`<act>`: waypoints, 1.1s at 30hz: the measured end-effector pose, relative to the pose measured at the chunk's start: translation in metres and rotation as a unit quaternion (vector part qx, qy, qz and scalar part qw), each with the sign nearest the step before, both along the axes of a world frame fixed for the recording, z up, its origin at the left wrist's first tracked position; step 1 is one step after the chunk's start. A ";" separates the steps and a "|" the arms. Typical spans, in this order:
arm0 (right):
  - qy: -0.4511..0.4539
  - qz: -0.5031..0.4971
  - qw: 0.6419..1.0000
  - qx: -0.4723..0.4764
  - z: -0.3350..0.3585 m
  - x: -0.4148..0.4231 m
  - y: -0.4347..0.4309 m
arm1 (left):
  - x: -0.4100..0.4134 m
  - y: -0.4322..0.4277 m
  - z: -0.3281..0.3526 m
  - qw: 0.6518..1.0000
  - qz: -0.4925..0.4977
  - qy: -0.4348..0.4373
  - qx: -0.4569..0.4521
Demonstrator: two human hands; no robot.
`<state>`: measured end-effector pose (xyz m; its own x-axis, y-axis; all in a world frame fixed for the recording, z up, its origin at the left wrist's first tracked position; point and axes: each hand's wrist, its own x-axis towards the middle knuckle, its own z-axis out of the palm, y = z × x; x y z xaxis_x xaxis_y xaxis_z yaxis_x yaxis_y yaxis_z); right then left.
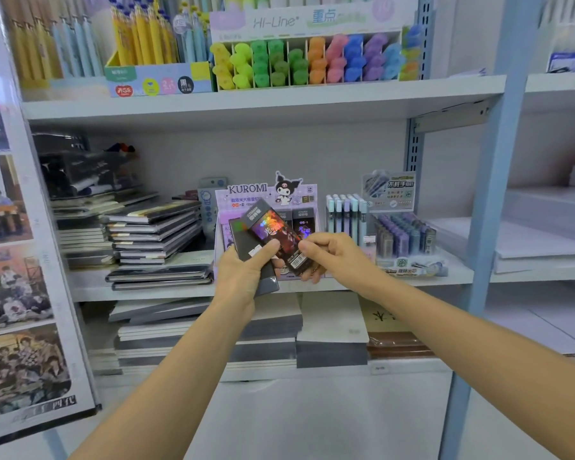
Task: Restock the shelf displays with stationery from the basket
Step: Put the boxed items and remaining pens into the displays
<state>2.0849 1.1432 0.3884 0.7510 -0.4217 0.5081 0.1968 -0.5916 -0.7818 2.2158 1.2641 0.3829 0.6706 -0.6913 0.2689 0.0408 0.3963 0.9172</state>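
A purple Kuromi display box [246, 194] stands on the middle shelf with dark packs upright in it. In front of it my left hand [243, 273] grips a small stack of flat dark packs [243, 237], thumb pressed on top. My right hand [326, 257] pinches the lower end of the top pack [276, 234], a black one with a shiny holographic face, tilted up toward the display. No basket is in view.
Stacked dark notebooks [153, 234] lie left of the display. Pens [346, 214] and a lead-refill display [402, 237] stand to its right. Highlighters [306, 61] fill the shelf above, paper stacks [332, 330] the shelf below. A blue upright [492, 194] bounds the bay on the right.
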 end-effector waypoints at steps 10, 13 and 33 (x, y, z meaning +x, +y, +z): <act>-0.002 -0.084 0.990 -0.111 0.035 0.007 -0.005 | 0.004 -0.004 -0.012 0.983 -0.057 -0.163 0.064; 0.000 -0.106 0.990 -0.096 0.052 0.005 -0.017 | 0.016 -0.004 -0.014 0.984 -0.084 -0.134 0.082; 0.056 -0.317 0.905 -0.279 0.051 0.045 -0.061 | 0.046 -0.019 -0.043 0.987 -0.016 -0.148 0.066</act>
<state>2.1302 1.0826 0.4391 0.5073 -0.4866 0.7113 -0.3825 -0.8667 -0.3201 2.2613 1.2453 0.3398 0.5533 -0.7531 0.3559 -0.2252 0.2761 0.9344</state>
